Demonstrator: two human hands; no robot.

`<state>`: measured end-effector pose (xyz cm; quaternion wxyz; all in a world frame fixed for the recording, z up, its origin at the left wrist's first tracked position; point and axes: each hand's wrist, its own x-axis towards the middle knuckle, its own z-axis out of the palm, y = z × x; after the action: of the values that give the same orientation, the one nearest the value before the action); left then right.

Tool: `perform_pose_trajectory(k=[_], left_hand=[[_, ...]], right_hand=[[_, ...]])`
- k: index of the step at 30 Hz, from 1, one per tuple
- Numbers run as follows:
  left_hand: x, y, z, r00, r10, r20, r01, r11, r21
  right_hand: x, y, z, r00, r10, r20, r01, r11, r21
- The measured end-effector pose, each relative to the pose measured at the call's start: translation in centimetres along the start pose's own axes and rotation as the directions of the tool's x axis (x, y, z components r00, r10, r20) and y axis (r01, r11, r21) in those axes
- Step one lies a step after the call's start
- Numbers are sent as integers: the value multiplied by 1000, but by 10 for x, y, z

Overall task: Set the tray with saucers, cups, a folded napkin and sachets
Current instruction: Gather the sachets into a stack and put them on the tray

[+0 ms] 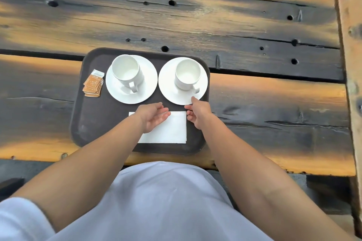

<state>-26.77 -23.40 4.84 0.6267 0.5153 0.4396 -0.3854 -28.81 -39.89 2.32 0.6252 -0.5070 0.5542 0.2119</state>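
Where the tray (92,123) sits: middle of the frame, on a beat-up plank tabletop (254,25) full of knots and holes. It's dark brown, and its near edge comes almost to the tabletop's near edge.
left saucer (148,84): white, upper-middle part of the tray, pretty much rim to rim with the other one.
left cup (126,70): white, upright, empty. It's on the left saucer but shoved toward that saucer's upper left, with the handle pointing at the bottom of the frame.
right saucer (166,86): white, upper right of the tray, with its right rim out at the tray's right edge.
right cup (188,73): white, upright, empty, roughly centred on the right saucer, handle pointing lower right.
sachets (93,84): little fanned stack, orange-brown with a white one at the top end. They're on the tray's left side, just left of the left saucer and not touching it.
napkin (172,129): white, folded into a flat rectangle, lower-middle of the tray, below both saucers.
left hand (152,117): relaxed, fingers fairly straight, grasping nothing. It's over the napkin's upper left part and hides that corner; honestly can't tell if it's touching.
right hand (198,113): loose too, holding nothing, right at the napkin's upper right corner. One fingertip reaches the near rim of the right saucer, but I can't tell if it makes contact.
white garment (166,201): fills the bottom of the frame between the two forearms.
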Motion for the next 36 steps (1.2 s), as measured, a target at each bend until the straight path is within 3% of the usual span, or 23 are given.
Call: perform_pose_trajectory(k=[6, 15, 24, 31, 36], left_hand=[[19, 5, 38, 999, 29, 20, -31, 993, 111], [39, 12, 48, 993, 74, -93, -44, 957, 286], [38, 8, 50, 981, 175, -79, -120, 881, 458], [29, 7, 42, 981, 188, -39, -156, 898, 412], [25, 11, 14, 987, 147, -71, -136, 981, 142]], right_hand=[[8, -9, -11, 999, 28, 25, -26, 996, -83], [11, -13, -19, 994, 55, 98, -36, 983, -181], [9, -14, -17, 990, 46, 134, -22, 985, -173], [8, -12, -18, 993, 11, 120, 22, 963, -270], [3, 1, -10, 997, -76, 31, 82, 948, -308]])
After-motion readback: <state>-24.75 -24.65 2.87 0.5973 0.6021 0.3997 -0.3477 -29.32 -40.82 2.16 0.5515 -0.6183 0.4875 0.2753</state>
